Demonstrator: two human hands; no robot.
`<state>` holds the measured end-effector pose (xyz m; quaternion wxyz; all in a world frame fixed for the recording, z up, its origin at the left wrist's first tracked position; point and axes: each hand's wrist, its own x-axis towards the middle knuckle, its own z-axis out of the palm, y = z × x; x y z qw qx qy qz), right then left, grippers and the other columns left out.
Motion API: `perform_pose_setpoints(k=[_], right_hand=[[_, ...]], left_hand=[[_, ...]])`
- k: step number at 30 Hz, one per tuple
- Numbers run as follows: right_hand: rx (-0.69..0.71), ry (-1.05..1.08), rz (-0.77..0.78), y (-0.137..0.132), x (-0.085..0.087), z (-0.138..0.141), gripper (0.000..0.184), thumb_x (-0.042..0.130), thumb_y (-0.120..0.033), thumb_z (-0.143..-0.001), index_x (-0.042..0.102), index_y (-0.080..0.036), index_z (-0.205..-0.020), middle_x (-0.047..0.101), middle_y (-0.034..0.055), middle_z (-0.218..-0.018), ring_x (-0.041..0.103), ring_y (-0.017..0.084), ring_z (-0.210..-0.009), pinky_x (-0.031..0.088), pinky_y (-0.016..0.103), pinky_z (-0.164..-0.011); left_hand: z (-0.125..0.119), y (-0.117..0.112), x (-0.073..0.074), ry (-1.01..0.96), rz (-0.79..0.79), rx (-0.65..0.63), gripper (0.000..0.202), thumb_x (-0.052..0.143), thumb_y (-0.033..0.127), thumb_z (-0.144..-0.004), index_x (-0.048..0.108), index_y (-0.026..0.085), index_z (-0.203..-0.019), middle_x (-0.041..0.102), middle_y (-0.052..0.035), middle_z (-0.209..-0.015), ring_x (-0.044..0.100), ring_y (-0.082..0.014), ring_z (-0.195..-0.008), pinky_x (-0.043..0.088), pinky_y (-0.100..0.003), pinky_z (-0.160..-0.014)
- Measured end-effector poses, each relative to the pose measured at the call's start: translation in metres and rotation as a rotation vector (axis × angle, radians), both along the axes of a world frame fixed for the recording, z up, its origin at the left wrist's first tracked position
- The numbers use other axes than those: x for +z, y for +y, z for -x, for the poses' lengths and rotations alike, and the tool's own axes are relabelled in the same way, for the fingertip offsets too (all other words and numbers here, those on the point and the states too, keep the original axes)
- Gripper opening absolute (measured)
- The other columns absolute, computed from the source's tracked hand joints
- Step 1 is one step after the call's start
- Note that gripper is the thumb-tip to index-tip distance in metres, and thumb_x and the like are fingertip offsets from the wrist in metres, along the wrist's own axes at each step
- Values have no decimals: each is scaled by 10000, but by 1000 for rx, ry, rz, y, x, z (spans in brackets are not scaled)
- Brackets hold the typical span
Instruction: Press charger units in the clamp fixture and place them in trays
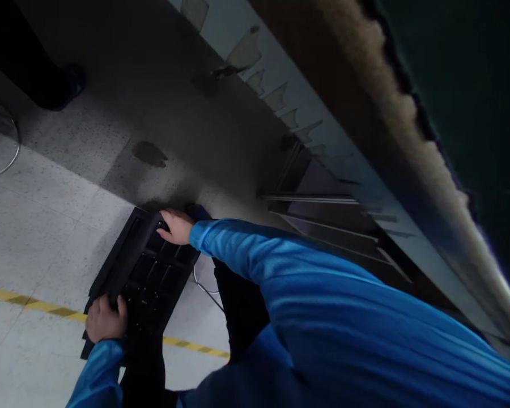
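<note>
A stack of black moulded plastic trays or panels with recessed pockets lies tilted low in front of my legs. My left hand grips its lower-left edge, thumb on the upper face and fingers curled over the side. At the upper end, my right hand wraps over the edge, with the thumb on the near face. Several layered edges show along the stack's left side. Its underside, and what bears it, are hidden. Both forearms are in blue sleeves.
A workbench edge with peeling tape runs diagonally on the right, metal frame bars beneath it. Yellow-black striped tape crosses the speckled floor. Another person's dark leg and shoe are at upper left, near a metal ring.
</note>
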<state>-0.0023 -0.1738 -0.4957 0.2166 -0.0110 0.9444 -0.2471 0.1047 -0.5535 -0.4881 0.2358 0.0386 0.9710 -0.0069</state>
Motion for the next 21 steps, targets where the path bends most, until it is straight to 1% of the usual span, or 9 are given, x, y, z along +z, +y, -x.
perform_pose_setpoints(k=[3,7,9,11,15,18,21], right_hand=[[-30,2,-7,-3,0,0,611,633,-487,-995,519,-106,-1459,680,200,-1304,685,322,-1156,572,452,-1017],[-76,-4,3,-8,6,1,591,601,-489,-1017,510,-136,-1483,675,187,-1358,682,318,-1185,560,452,-1037],[-85,-1,6,-8,8,1,590,593,-484,-1022,507,-135,-1491,682,185,-1353,682,315,-1188,551,448,-1050],[-87,10,6,-7,9,1,598,598,-485,-1019,510,-125,-1489,692,187,-1332,686,319,-1173,552,448,-1043],[-101,47,18,-4,5,-4,599,584,-511,-1024,516,-131,-1482,709,183,-1268,700,326,-1117,557,446,-999],[-152,61,91,-7,1,-6,578,596,-556,-1024,547,-169,-1451,720,160,-1191,706,316,-1051,555,443,-969],[-158,112,282,-8,-6,-2,565,600,-610,-1023,598,-191,-1403,716,139,-1226,702,294,-1076,559,430,-981]], left_hand=[[7,1,4,-24,-33,-2,585,438,539,-1031,699,49,-1213,701,-235,-1087,663,-368,-1037,474,-439,-846],[13,2,10,-30,-29,-16,601,409,547,-1038,687,46,-1219,689,-239,-1115,640,-360,-1048,462,-426,-867],[14,3,12,-32,-32,-21,599,400,545,-1045,687,47,-1213,691,-241,-1128,636,-362,-1053,457,-425,-869],[14,4,10,-22,-32,-24,588,402,538,-1050,687,49,-1209,694,-237,-1122,640,-360,-1049,460,-426,-869],[10,2,1,27,-44,-39,552,415,532,-1059,681,73,-1210,708,-212,-1093,662,-350,-1031,479,-433,-871],[4,-9,2,20,-71,-48,504,411,510,-1069,668,105,-1224,713,-213,-1103,675,-359,-1054,492,-447,-874],[-2,-27,12,1,-88,-2,460,398,509,-1069,656,156,-1214,712,-209,-1119,685,-366,-1060,510,-473,-888]])
